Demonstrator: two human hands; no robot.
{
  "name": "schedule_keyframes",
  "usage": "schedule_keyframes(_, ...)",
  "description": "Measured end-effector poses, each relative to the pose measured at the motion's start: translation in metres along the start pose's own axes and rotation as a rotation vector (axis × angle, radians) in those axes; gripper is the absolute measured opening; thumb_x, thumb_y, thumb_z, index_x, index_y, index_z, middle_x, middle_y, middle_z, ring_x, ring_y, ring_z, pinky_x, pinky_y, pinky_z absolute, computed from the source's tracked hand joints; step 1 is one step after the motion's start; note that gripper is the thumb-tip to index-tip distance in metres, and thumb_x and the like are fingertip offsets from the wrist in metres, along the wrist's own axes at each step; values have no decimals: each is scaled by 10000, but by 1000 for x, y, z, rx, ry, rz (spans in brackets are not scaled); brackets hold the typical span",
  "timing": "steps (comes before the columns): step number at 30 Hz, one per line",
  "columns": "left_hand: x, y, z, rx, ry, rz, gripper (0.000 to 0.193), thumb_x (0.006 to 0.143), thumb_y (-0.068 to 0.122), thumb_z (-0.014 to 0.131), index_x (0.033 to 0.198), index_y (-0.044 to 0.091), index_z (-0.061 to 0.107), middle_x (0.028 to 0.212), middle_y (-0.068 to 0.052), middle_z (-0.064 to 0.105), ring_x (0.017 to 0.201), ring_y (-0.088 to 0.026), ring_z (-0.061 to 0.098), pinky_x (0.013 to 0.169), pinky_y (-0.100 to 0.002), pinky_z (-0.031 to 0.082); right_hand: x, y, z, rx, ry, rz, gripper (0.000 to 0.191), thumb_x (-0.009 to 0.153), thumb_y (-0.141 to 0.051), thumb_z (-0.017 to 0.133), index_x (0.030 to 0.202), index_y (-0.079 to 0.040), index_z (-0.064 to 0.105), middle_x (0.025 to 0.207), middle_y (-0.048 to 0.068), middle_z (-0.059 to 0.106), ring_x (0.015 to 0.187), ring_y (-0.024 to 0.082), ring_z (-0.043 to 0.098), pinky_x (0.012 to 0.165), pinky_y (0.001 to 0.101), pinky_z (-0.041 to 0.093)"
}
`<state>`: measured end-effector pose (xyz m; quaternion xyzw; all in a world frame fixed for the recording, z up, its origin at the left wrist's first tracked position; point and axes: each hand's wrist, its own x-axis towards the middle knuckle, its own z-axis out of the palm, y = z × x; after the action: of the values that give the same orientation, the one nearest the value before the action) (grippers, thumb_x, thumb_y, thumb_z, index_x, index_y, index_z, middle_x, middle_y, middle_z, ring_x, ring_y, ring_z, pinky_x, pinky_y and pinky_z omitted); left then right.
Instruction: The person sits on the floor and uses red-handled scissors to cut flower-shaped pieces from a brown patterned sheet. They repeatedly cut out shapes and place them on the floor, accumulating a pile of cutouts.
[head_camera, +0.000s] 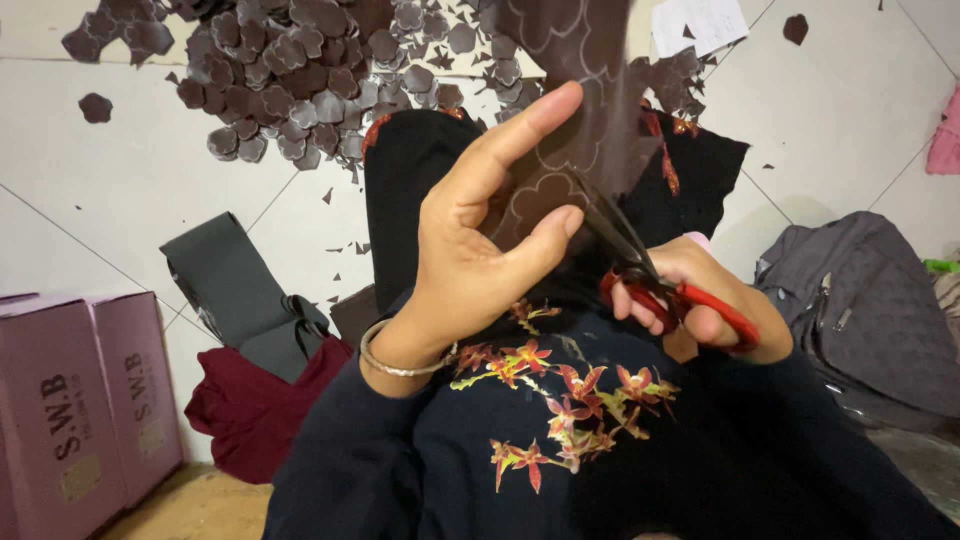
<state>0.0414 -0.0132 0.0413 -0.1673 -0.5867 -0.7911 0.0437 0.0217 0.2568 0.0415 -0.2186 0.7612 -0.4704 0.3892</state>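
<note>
The left hand (470, 250) pinches a dark brown sheet marked with flower outlines (560, 150) (fingers half spread); the right hand (700, 305) grips red-handled scissors (650, 275), mid-cut; next, follow the outline.

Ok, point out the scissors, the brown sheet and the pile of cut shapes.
scissors (668, 292): head view, red handle by the pivot.
brown sheet (560, 60): head view, upper marked part.
pile of cut shapes (300, 70): head view, middle of the heap.

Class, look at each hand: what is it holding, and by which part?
Left hand pinches the dark sheet near its lower edge; right hand grips the scissors by their red handles.
</note>
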Motion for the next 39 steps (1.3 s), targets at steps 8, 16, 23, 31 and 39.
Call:
schedule_keyframes(8, -2, -3, -8, -72, -75, -12, 607, 1043, -108, 694, 1577, -15, 420, 1577, -67, 446, 1389, -85, 487, 1173, -214, 399, 6, 8, 5, 129, -103, -137, 1119, 682, -1045, 340, 973, -28, 705, 688, 14, 628, 626, 110, 627, 565, 256, 460)
schedule_keyframes(16, -2, -2, -12, -52, -70, -12, 611, 1048, -102, 672, 1592, -21, 405, 1587, -67, 433, 1390, -89, 479, 1178, -214, 384, 5, -8, 9, 70, -9, -128, 1104, 724, -1030, 330, 986, -24, 700, 709, 21, 635, 643, 112, 638, 606, 250, 500)
schedule_keyframes(23, -3, -19, -3, -140, 57, 23, 593, 1067, -85, 709, 1577, -35, 411, 1579, -96, 441, 1404, -116, 481, 1200, -257, 399, 8, -9, 5, 120, -94, -110, 1082, 733, -1007, 335, 972, -14, 692, 686, 51, 642, 612, 125, 635, 554, 254, 494)
schedule_keyframes(31, -5, -21, -9, -104, 55, 72, 631, 1063, -92, 720, 1593, -16, 387, 1604, -80, 401, 1435, -110, 445, 1230, -256, 370, 7, -2, 10, 60, 28, -111, 1144, 666, -1043, 337, 957, -6, 722, 694, 38, 650, 633, 107, 642, 575, 241, 506)
schedule_keyframes(39, -3, -24, -7, -117, -22, 41, 640, 1076, -78, 693, 1614, -5, 354, 1629, -69, 364, 1482, -110, 391, 1261, -258, 331, 9, -12, 17, 102, 96, -31, 1176, 607, -1062, 367, 952, 3, 727, 666, 35, 622, 619, 107, 612, 570, 240, 453)
